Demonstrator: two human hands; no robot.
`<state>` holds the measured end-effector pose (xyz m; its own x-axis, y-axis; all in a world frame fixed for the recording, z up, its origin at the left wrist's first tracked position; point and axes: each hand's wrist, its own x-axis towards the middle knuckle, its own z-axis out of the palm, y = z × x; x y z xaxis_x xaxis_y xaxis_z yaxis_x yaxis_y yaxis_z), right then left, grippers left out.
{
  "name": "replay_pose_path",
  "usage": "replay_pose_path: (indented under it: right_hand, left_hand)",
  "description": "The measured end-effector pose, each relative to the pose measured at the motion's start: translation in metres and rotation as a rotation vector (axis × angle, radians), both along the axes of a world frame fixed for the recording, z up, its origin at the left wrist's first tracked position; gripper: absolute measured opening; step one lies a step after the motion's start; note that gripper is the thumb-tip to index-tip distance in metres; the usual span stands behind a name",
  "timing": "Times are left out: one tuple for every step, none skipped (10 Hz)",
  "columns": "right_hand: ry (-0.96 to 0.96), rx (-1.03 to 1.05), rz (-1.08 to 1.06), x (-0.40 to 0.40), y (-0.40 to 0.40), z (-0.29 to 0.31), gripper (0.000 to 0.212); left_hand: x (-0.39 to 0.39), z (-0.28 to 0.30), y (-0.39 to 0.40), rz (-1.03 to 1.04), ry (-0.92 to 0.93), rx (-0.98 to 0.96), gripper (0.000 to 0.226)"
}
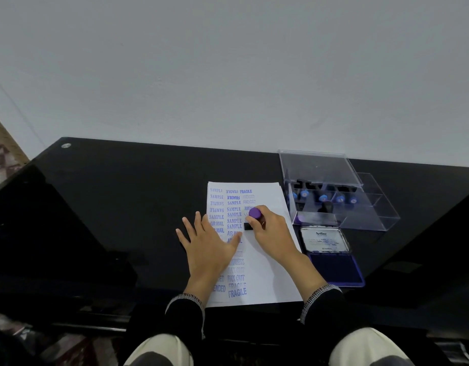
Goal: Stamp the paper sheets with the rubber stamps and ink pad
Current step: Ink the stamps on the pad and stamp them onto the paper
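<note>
A white paper sheet (270,270) lies on the black glass table (122,207), covered in blue stamped words such as SAMPLE, FRAGILE and AIR MAIL. My left hand (209,244) lies flat on the sheet's left edge with fingers spread. My right hand (270,228) grips a rubber stamp with a purple knob (255,213), its black base down on the paper near the sheet's middle. An open ink pad (333,262) with a dark blue pad sits just right of the sheet.
A clear plastic box (331,191) with its lid raised stands behind the ink pad and holds several more stamps with blue tops. A pale wall rises behind the table. My knees show below the table's front edge.
</note>
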<state>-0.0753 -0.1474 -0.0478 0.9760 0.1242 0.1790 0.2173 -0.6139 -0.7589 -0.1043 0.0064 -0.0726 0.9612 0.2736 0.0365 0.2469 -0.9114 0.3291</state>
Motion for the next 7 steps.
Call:
replay_pose_path:
  right_hand:
    - [0.039,-0.005,0.01,0.006,-0.001,0.005,0.008]
    - [0.04,0.007,0.011,0.006,-0.001,0.005,0.009]
    - [-0.001,0.044,-0.003,-0.001,0.001,-0.001,0.011]
    - [-0.032,0.086,-0.011,-0.008,0.002,-0.004,0.009]
    - [-0.027,0.09,0.0,-0.008,0.002,-0.001,0.005]
    - [-0.008,0.087,0.012,-0.005,0.001,0.002,0.005]
    - [-0.009,0.075,0.011,-0.003,0.001,0.001,0.006]
  left_hand:
    - [0.001,-0.001,0.0,0.003,0.002,0.014,0.104]
    - [0.001,-0.001,0.0,0.001,-0.003,0.015,0.104]
    - [0.001,-0.001,0.0,-0.002,-0.001,0.016,0.104]
    - [0.001,-0.001,0.0,-0.005,-0.008,0.009,0.105]
    - [0.001,-0.002,0.0,-0.004,-0.007,0.009,0.105]
    - [0.001,-0.002,0.0,-0.005,-0.01,0.002,0.105]
    - [0.001,-0.001,0.0,-0.007,-0.01,0.011,0.105]
